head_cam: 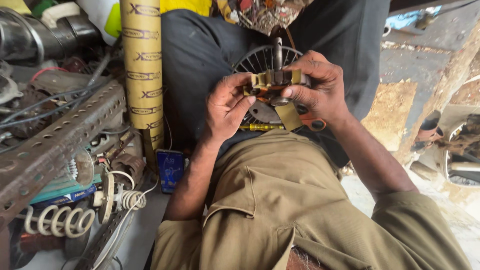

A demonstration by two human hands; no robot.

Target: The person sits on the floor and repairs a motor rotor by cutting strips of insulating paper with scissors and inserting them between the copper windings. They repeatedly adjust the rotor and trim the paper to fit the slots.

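Left hand (227, 107): fingers curled, thumb and fingertips pinching the left edge of the motor core (274, 84).
Right hand (320, 87): arched over the core's right side, thumb pressed on its front, fingers wrapped over the top.
Motor core: small, ringed with tan insulating strips, a dark shaft standing up from it; held between both hands above the lap, against the person's dark cloth.
Tan strip (290, 116): hangs loose from the core's lower right edge.
Wire fan guard (255, 60): round, directly behind the core, partly hidden by the hands.
Screwdriver (260, 127): yellow handle, lying across the lap just below the left hand.
Scissors (314, 122): orange handles, just under the right wrist.
Phone (170, 170): blue screen lit, propped near the left forearm.
Cardboard tube (142, 65): upright, left of the lap.
Perforated metal angle (60, 140): slants across the crowded left edge, coiled wire (60, 220) below.
Open room: narrow; clutter close on the left, bare floor (400, 65) to the right.
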